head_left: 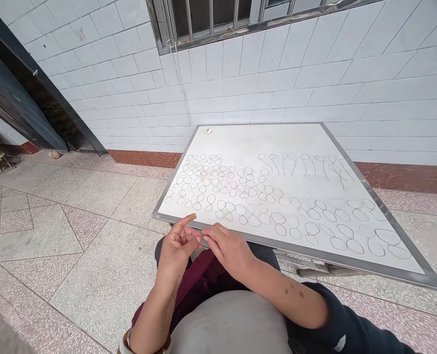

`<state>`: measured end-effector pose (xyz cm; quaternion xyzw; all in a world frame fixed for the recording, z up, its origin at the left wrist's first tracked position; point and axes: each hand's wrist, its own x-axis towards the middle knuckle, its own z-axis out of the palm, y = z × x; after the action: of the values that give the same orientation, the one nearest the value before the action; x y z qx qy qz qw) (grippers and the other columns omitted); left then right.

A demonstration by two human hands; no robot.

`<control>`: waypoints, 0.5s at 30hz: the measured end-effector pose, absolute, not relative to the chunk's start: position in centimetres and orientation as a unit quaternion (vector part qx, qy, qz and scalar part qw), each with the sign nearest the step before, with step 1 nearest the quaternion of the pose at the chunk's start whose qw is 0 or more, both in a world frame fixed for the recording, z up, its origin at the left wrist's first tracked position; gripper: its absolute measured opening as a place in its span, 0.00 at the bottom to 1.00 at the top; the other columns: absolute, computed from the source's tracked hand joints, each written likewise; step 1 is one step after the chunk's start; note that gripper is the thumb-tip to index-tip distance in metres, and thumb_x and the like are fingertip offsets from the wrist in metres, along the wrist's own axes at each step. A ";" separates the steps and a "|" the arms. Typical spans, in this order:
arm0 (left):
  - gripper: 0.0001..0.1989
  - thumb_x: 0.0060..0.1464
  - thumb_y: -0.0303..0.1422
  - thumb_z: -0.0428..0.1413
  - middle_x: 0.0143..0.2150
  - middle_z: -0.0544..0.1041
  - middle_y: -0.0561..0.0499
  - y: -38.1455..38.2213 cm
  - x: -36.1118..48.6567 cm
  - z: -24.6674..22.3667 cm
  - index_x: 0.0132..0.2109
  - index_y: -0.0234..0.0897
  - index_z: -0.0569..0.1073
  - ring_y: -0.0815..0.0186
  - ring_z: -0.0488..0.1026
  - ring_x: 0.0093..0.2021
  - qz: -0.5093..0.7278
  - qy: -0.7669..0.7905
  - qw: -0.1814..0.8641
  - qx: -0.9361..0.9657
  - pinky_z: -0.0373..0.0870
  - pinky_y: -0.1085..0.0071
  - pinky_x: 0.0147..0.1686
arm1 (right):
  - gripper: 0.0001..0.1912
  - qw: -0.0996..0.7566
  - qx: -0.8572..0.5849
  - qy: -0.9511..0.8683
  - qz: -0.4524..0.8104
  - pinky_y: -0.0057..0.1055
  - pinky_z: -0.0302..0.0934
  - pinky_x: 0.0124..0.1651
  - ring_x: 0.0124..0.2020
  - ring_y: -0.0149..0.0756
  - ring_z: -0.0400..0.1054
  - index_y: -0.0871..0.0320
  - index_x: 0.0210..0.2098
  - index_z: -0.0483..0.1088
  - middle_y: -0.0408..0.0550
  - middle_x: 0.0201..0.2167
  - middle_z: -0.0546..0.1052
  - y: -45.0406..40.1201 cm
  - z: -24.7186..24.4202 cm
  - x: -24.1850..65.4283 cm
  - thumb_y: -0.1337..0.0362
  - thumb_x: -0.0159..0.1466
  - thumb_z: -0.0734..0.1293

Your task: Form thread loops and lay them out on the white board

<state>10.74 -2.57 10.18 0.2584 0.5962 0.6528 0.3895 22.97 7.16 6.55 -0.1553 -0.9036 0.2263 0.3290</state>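
Both hands meet just off the table's near edge, over my lap. My left hand (pixel 177 248) pinches thumb against fingers, with the index finger stretched out, on a thin cord-like loop (pixel 185 235) that curves between its fingers. My right hand (pixel 230 250) is closed at the fingertips against the left ones, at the same loop; its fingers hide the point they grip. Many similar thin dark loops (pixel 242 209) lie in rows on the white table (pixel 240 140), some as linked pairs. Several with long loose tails (pixel 290 164) lie at the far right.
A small white and red object (pixel 209 131) sits at the table's far left corner. Behind stands a white tiled wall (pixel 240 83) with a barred window (pixel 218 22). A dark doorway (pixel 52 93) opens at the left above the stone floor (pixel 89 275).
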 end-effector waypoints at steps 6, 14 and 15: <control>0.25 0.45 0.30 0.65 0.31 0.76 0.54 -2.5 10.9 10.3 0.53 0.38 0.73 0.70 0.72 0.31 0.656 0.600 0.386 0.245 0.72 0.73 0.35 | 0.10 0.321 -0.164 -0.894 0.268 0.29 0.62 0.32 0.31 0.33 0.69 0.56 0.40 0.68 0.45 0.32 0.74 7.1 6.5 23.1 0.66 0.71 0.56; 0.28 0.44 0.31 0.66 0.31 0.75 0.56 -2.7 10.8 10.2 0.54 0.41 0.72 0.70 0.72 0.31 0.650 0.606 0.390 0.242 0.74 0.71 0.35 | 0.08 0.316 -0.166 -0.886 0.295 0.29 0.63 0.33 0.33 0.33 0.70 0.56 0.39 0.68 0.45 0.33 0.75 7.2 6.6 23.2 0.67 0.70 0.57; 0.28 0.44 0.31 0.66 0.31 0.74 0.56 -2.8 10.8 10.2 0.54 0.41 0.72 0.70 0.72 0.31 0.649 0.607 0.390 0.242 0.74 0.70 0.35 | 0.08 0.316 -0.166 -0.886 0.296 0.29 0.63 0.33 0.33 0.33 0.70 0.56 0.39 0.68 0.45 0.33 0.75 7.2 6.5 23.2 0.67 0.70 0.57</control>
<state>10.85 -2.79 10.23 0.2417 0.6071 0.6489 0.3897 23.21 7.17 6.51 -0.1655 -0.8859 0.2964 0.3162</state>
